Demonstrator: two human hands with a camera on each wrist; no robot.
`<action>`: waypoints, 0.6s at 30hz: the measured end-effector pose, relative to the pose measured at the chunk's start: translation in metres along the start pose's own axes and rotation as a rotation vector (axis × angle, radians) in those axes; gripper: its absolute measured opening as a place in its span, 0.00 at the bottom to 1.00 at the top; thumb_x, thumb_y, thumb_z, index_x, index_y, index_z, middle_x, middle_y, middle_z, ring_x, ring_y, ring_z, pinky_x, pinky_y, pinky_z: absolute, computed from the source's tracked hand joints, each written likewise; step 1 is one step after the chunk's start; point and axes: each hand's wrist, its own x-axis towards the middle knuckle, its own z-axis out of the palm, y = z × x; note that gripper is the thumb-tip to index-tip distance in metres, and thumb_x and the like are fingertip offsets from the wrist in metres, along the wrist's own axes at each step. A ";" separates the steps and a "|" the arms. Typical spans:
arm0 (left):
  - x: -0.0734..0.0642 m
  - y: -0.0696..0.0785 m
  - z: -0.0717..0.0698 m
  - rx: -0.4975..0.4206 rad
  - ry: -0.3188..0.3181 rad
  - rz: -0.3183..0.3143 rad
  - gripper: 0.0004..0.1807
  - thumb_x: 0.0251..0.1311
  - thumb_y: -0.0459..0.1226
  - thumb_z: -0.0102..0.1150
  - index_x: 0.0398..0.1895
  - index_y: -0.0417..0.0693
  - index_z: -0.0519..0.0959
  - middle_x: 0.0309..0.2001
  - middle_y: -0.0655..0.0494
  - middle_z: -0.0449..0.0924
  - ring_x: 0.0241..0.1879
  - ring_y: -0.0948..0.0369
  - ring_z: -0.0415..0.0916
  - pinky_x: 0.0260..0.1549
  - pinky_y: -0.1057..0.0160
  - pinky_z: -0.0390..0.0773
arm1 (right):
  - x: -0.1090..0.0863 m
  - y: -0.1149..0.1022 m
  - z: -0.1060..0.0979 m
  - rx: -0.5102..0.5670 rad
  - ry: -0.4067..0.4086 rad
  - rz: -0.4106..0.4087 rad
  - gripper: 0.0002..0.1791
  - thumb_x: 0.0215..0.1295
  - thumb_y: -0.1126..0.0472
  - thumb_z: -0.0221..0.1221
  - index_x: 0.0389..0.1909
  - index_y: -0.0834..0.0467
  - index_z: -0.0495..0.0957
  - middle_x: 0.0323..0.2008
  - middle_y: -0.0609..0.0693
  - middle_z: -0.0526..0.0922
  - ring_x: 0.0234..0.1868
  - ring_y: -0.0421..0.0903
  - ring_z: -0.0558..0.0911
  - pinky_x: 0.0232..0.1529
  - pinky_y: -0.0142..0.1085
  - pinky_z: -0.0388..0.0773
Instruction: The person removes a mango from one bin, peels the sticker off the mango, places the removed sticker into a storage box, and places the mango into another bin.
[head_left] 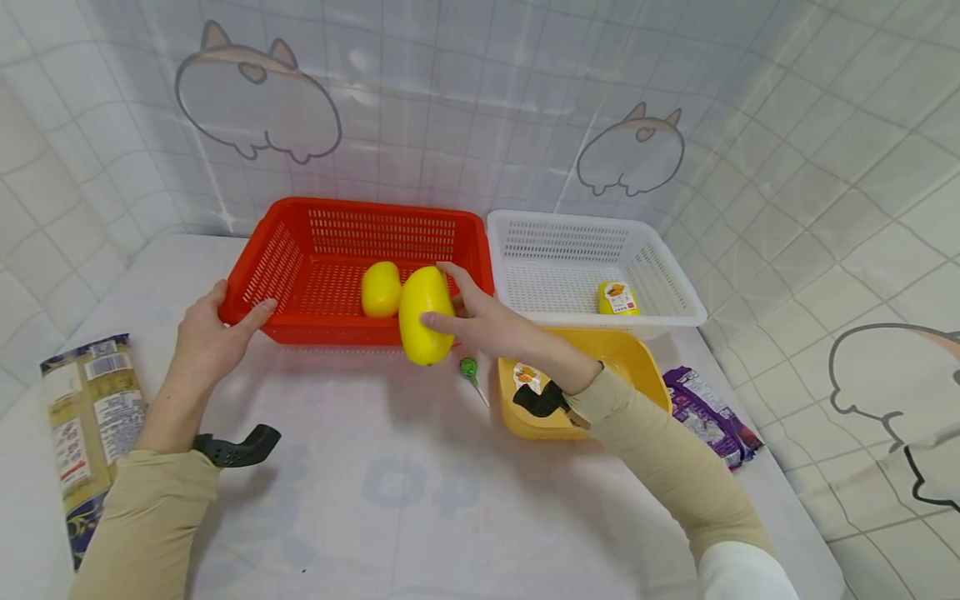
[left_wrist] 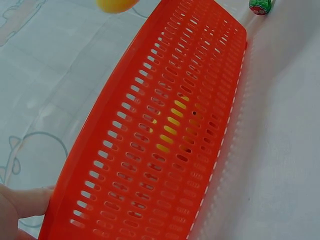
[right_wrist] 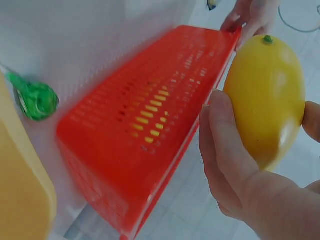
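Observation:
My right hand (head_left: 487, 321) holds a smooth yellow mango (head_left: 424, 312) between thumb and fingers, above the front rim of the red basket (head_left: 337, 333). A small green stem end tops the mango (right_wrist: 267, 95) in the right wrist view. Another yellow mango (head_left: 380, 283) lies inside the basket, partly showing through its slots in both wrist views. At the basket's front left corner, my left hand (head_left: 217, 333) grips the rim, with the thumb on the inner side.
Right of the red basket stands a white basket (head_left: 547, 287) with a stickered yellow item (head_left: 618, 298). A yellow basin (head_left: 652, 375) sits before it, beside a purple packet (head_left: 708, 417). A green lollipop (head_left: 469, 368) lies near the basin. At far left is a long food package (head_left: 93, 417).

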 end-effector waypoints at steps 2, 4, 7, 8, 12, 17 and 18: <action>0.000 0.000 0.000 0.002 -0.002 -0.002 0.52 0.71 0.59 0.43 0.78 0.36 0.31 0.75 0.24 0.47 0.69 0.29 0.54 0.61 0.30 0.66 | 0.003 -0.003 -0.004 -0.010 0.004 0.007 0.46 0.70 0.45 0.60 0.78 0.38 0.41 0.57 0.55 0.72 0.54 0.50 0.78 0.52 0.40 0.82; 0.000 -0.001 -0.001 0.004 -0.005 -0.003 0.52 0.71 0.60 0.43 0.78 0.36 0.31 0.74 0.24 0.47 0.68 0.29 0.55 0.61 0.30 0.66 | 0.006 -0.005 -0.007 -0.025 0.009 0.011 0.45 0.69 0.45 0.59 0.78 0.38 0.41 0.57 0.54 0.73 0.55 0.49 0.77 0.55 0.41 0.80; 0.001 -0.002 -0.002 0.007 -0.020 -0.001 0.52 0.71 0.60 0.43 0.78 0.36 0.31 0.74 0.24 0.48 0.68 0.30 0.55 0.61 0.30 0.66 | 0.012 -0.009 -0.012 -0.018 0.006 0.010 0.46 0.70 0.45 0.60 0.79 0.39 0.41 0.58 0.55 0.73 0.54 0.50 0.79 0.60 0.45 0.78; 0.001 -0.003 -0.003 0.009 -0.027 0.001 0.53 0.70 0.61 0.43 0.78 0.36 0.31 0.74 0.23 0.48 0.67 0.30 0.56 0.60 0.30 0.67 | 0.014 -0.010 -0.014 -0.010 0.001 0.012 0.46 0.70 0.46 0.60 0.79 0.39 0.40 0.59 0.55 0.72 0.53 0.50 0.80 0.60 0.45 0.78; 0.002 -0.005 -0.008 0.017 -0.070 0.034 0.54 0.69 0.62 0.46 0.78 0.37 0.32 0.72 0.24 0.54 0.65 0.33 0.59 0.52 0.42 0.78 | 0.022 -0.014 -0.021 0.014 -0.007 0.015 0.47 0.70 0.48 0.60 0.79 0.42 0.40 0.59 0.56 0.71 0.52 0.50 0.81 0.60 0.43 0.79; 0.002 -0.009 -0.018 -0.077 -0.176 0.058 0.53 0.70 0.57 0.51 0.79 0.43 0.30 0.78 0.32 0.45 0.69 0.36 0.54 0.36 0.81 0.72 | 0.036 -0.016 -0.029 -0.002 -0.031 0.013 0.47 0.70 0.49 0.60 0.79 0.45 0.40 0.60 0.55 0.71 0.53 0.49 0.81 0.58 0.40 0.81; 0.002 -0.009 -0.019 -0.101 -0.195 0.054 0.53 0.70 0.56 0.52 0.79 0.44 0.30 0.79 0.34 0.42 0.70 0.36 0.53 0.35 0.84 0.70 | 0.038 -0.017 -0.030 -0.001 -0.037 0.014 0.47 0.70 0.49 0.60 0.80 0.45 0.40 0.61 0.55 0.71 0.54 0.49 0.80 0.57 0.40 0.81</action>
